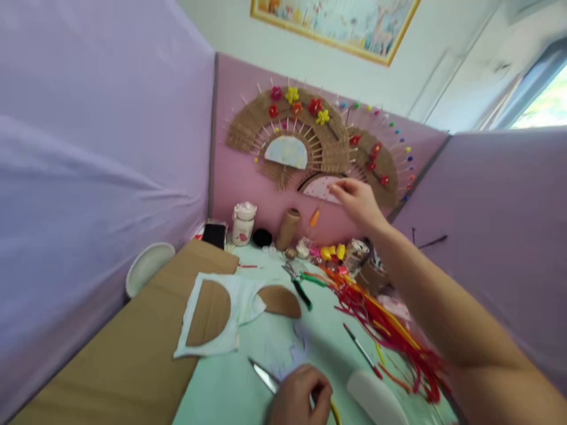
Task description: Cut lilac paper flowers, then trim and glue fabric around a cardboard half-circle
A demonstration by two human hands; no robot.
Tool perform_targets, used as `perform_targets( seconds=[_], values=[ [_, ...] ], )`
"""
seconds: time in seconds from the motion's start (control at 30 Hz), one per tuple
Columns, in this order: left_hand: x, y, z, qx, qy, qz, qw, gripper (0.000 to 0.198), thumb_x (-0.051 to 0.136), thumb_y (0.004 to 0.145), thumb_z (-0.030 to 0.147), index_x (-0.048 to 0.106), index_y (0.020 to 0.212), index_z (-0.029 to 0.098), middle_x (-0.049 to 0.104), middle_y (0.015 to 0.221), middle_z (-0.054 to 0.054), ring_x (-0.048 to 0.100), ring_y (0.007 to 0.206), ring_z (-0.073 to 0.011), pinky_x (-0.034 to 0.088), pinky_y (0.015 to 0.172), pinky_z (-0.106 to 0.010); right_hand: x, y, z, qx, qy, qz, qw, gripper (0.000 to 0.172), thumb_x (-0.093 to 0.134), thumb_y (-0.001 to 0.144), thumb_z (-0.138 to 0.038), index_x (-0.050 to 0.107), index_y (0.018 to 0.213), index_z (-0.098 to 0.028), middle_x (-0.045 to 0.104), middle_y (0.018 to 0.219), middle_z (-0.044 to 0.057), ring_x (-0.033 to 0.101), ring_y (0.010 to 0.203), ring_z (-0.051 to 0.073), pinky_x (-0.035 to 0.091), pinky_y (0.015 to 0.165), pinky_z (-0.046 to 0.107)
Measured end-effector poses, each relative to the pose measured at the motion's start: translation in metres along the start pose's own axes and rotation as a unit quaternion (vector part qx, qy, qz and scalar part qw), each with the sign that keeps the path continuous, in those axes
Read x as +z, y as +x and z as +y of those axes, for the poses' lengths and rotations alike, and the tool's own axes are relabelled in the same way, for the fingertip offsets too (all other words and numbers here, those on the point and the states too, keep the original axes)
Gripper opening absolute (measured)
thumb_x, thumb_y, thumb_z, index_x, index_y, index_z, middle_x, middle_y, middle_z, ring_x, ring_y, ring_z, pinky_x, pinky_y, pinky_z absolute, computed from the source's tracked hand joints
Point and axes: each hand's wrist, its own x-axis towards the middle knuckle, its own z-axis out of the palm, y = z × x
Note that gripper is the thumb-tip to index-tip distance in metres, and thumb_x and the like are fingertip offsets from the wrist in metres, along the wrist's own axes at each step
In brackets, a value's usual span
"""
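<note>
Right now my right hand [357,200] is stretched to the far wall, fingers loosely curled at the lower edge of the smaller burlap fan [376,162], just over its pink half-circle centre [321,189]; it is blurred, so I cannot tell whether I am pinching anything. My left hand [299,398] rests near me on the mint table [230,389], closed around scissors [263,375] with the blade pointing left. Near it lie the white sheet with a half-circle cut out [208,321], a brown cardboard half-circle [279,300], green-handled pliers [303,283] and red pipe cleaners [385,324] to the right. I judge I am at the step of checking or fixing the fan's centre; next calls for a steady touch at that rim without knocking the toothpick spokes [398,159].
</note>
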Motion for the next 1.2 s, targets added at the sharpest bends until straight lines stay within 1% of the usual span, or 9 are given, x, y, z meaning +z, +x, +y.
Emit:
perform_targets(
  seconds=[0.07,0.2,0.37,0.47,0.57,0.63,0.9,1.07,1.2],
  values=[
    [0.008,-0.002,-0.003,0.098,0.093,-0.003,0.991,0.016,0.052,0.084,0.018,0.067,0.078,0.017,0.065,0.081,-0.004,0.058,0.078,-0.0170,0.045,0.074,-0.029,0.012,-0.078,-0.011,0.010,0.038,-0.091,0.995,0.020,0.055,0.083,-0.032,0.069,0.085,-0.018,0.070,0.081,0.003,0.062,0.074,0.017,0.047,0.070,0.028],
    [0.016,-0.014,-0.004,0.200,0.158,-0.060,0.965,0.017,0.051,0.082,0.018,0.067,0.085,0.019,0.067,0.082,-0.004,0.059,0.078,-0.0167,0.043,0.072,-0.026,0.018,-0.204,-0.023,0.048,0.084,-0.197,0.975,0.017,0.057,0.083,-0.030,0.068,0.091,-0.019,0.071,0.091,0.005,0.064,0.082,0.018,0.048,0.074,0.030],
    [0.004,-0.036,0.000,0.242,0.167,-0.091,0.951,0.018,0.052,0.082,0.020,0.067,0.091,0.019,0.070,0.087,-0.004,0.060,0.080,-0.0175,0.043,0.073,-0.027,-0.004,-0.301,-0.025,0.127,0.055,-0.312,0.940,0.018,0.058,0.083,-0.029,0.065,0.095,-0.019,0.068,0.092,0.006,0.062,0.081,0.018,0.046,0.071,0.029],
    [-0.013,-0.044,-0.004,0.216,0.132,-0.010,0.967,0.018,0.050,0.084,0.021,0.068,0.085,0.020,0.069,0.084,-0.003,0.060,0.077,-0.0160,0.043,0.073,-0.026,-0.013,-0.337,-0.037,0.133,-0.027,-0.391,0.910,0.013,0.059,0.081,-0.025,0.064,0.091,-0.018,0.066,0.089,0.005,0.061,0.080,0.019,0.043,0.068,0.027],
    [-0.031,-0.045,-0.011,0.154,0.062,0.150,0.975,0.016,0.051,0.084,0.024,0.065,0.079,0.019,0.066,0.076,-0.001,0.057,0.071,-0.0146,0.043,0.068,-0.025,-0.010,-0.356,-0.051,0.126,-0.107,-0.420,0.892,0.014,0.064,0.079,-0.024,0.063,0.091,-0.017,0.065,0.091,0.008,0.060,0.083,0.021,0.040,0.068,0.027],
    [-0.040,-0.044,-0.014,0.115,0.020,0.211,0.970,0.014,0.054,0.082,0.027,0.065,0.078,0.019,0.064,0.071,0.000,0.056,0.067,-0.0140,0.042,0.064,-0.025,-0.004,-0.361,-0.056,0.129,-0.130,-0.413,0.892,0.016,0.065,0.078,-0.022,0.061,0.093,-0.016,0.063,0.094,0.010,0.059,0.086,0.023,0.039,0.069,0.028],
    [-0.044,-0.042,-0.018,0.101,-0.020,0.252,0.962,0.015,0.057,0.080,0.031,0.064,0.078,0.018,0.060,0.066,0.002,0.054,0.065,-0.0126,0.041,0.062,-0.023,-0.001,-0.356,-0.053,0.131,-0.116,-0.420,0.891,0.004,0.056,0.081,-0.021,0.057,0.081,-0.017,0.063,0.083,0.009,0.058,0.072,0.020,0.033,0.058,0.027],
    [-0.044,-0.040,-0.019,0.111,-0.033,0.276,0.954,0.017,0.057,0.080,0.032,0.064,0.084,0.017,0.060,0.068,0.001,0.056,0.066,-0.0135,0.042,0.063,-0.024,-0.014,-0.358,-0.051,0.161,-0.082,-0.415,0.892,0.010,0.049,0.085,-0.027,0.054,0.081,-0.019,0.064,0.076,0.006,0.054,0.062,0.017,0.032,0.053,0.025],
    [-0.044,-0.036,-0.021,0.094,-0.011,0.285,0.954,0.020,0.055,0.080,0.033,0.063,0.091,0.019,0.061,0.073,-0.001,0.057,0.070,-0.0156,0.043,0.065,-0.027,-0.022,-0.359,-0.041,0.225,0.041,-0.338,0.913,0.017,0.047,0.087,-0.036,0.051,0.080,-0.022,0.061,0.068,0.000,0.051,0.056,0.015,0.034,0.052,0.024]
  ],
)
